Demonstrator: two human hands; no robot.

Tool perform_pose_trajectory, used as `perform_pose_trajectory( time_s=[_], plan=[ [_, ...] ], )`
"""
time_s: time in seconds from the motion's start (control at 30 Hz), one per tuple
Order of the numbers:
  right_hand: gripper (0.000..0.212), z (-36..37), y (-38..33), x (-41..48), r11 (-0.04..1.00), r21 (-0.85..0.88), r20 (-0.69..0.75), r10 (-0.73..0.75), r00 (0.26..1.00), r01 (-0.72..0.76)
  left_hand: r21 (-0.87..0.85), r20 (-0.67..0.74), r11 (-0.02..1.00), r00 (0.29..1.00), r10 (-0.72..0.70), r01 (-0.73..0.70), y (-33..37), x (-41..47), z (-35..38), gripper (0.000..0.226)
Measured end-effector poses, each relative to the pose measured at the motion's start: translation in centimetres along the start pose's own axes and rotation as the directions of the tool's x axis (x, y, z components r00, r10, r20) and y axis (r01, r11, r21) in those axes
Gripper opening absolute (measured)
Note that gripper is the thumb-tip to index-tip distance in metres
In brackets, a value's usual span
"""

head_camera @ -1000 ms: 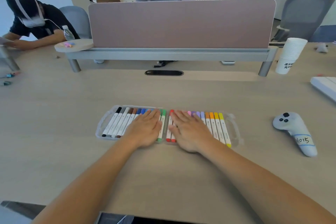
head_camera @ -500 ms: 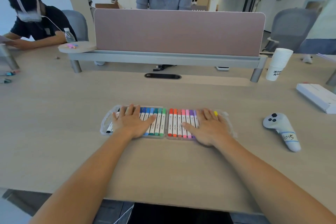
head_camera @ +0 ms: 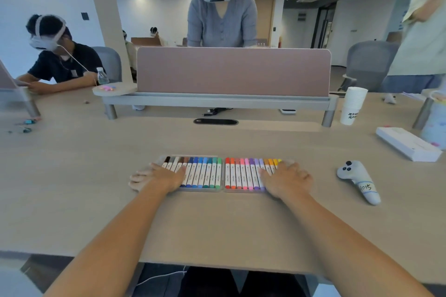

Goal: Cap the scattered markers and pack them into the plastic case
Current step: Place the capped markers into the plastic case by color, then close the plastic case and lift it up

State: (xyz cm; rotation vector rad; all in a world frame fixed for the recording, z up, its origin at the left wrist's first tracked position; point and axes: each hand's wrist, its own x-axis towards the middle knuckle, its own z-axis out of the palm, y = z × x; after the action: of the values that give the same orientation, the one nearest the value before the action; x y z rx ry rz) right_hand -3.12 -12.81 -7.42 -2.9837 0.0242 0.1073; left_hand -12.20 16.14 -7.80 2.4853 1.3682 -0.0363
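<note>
A clear plastic case (head_camera: 223, 190) lies open and flat on the desk, in two halves. Several capped markers fill it side by side: dark, blue and green ones (head_camera: 205, 175) in the left half, red, pink, purple and orange ones (head_camera: 242, 175) in the right half. My left hand (head_camera: 158, 177) lies flat over the left end of the case, fingers straight, covering the lower part of the darkest markers. My right hand (head_camera: 287, 179) lies flat over the right end, covering the yellow markers' lower parts.
A grey controller (head_camera: 359, 181) labelled 1015 lies right of the case. A white box (head_camera: 407, 143) and a stack of paper cups (head_camera: 352, 105) stand at the back right. A pink divider (head_camera: 233, 71) crosses the desk behind; three people are around the desks.
Both hands have slid outward from the middle of the case to its two ends, uncovering most of the markers. The camera has tilted up.
</note>
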Motion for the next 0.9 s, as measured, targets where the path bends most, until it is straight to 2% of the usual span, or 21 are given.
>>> perform_pose_trajectory(
  time_s=[0.1,0.17,0.3,0.43,0.5,0.53,0.6,0.67,0.73,0.8,0.87,0.9],
  plan=[
    [0.073,-0.8,-0.1,-0.5,0.983,0.182,-0.007,0.037,0.999,-0.035,-0.193,-0.019,0.975,0.994,0.104,-0.105,-0.3,1.1,-0.3,0.073],
    [0.059,-1.5,0.2,-0.4,0.927,0.368,-0.006,0.074,0.997,-0.066,-0.248,-0.094,0.948,0.979,0.183,-0.201,-0.5,1.2,-1.4,0.056],
    [0.043,-4.1,0.6,0.5,0.799,0.601,-0.061,0.077,0.995,-0.024,-0.404,-0.268,0.858,0.938,0.221,-0.317,0.1,-0.4,-5.0,0.047],
    [0.029,-7.7,0.0,-0.6,0.638,0.768,-0.15,0.099,0.984,0.053,-0.626,-0.374,0.661,0.903,0.209,-0.413,2.5,-1.6,-8.5,0.044],
    [0.025,-9.2,-1.0,-0.7,0.492,0.87,-0.109,0.127,0.986,0.032,-0.733,-0.403,0.515,0.893,0.198,-0.445,3.9,-2.1,-9.5,0.05],
    [0.022,-9.8,-1.7,-0.7,0.377,0.926,-0.06,0.137,0.989,0.004,-0.779,-0.417,0.42,0.885,0.205,-0.465,4.5,-2.5,-9.7,0.049],
    [0.011,-11.0,-3.3,-0.9,0.061,0.993,0.097,0.095,0.991,-0.103,-0.846,-0.422,0.23,0.868,0.262,-0.48,5.6,-3.8,-9.6,0.048],
    [0.009,-11.9,-4.9,-1.3,-0.166,0.968,0.188,-0.011,0.982,-0.187,-0.874,-0.38,0.133,0.827,0.415,-0.468,6.4,-5.0,-8.9,0.062],
    [0.016,-12.6,-6.4,-1.9,-0.271,0.933,0.211,-0.124,0.97,-0.237,-0.859,-0.345,0.112,0.728,0.592,-0.499,6.7,-5.5,-7.8,0.079],
    [0.01,-13.3,-7.9,-2.1,-0.331,0.911,0.195,-0.184,0.963,-0.247,-0.82,-0.294,0.144,0.623,0.725,-0.554,7.2,-5.1,-6.2,0.09],
    [0.008,-13.7,-9.4,-2.4,-0.367,0.892,0.182,-0.242,0.953,-0.264,-0.738,-0.253,0.226,0.572,0.78,-0.636,7.8,-4.5,-4.8,0.099],
    [0.01,-13.8,-10.0,-2.4,-0.383,0.883,0.17,-0.281,0.944,-0.273,-0.677,-0.275,0.255,0.559,0.783,-0.691,8.1,-4.1,-4.2,0.095]
  ],
)
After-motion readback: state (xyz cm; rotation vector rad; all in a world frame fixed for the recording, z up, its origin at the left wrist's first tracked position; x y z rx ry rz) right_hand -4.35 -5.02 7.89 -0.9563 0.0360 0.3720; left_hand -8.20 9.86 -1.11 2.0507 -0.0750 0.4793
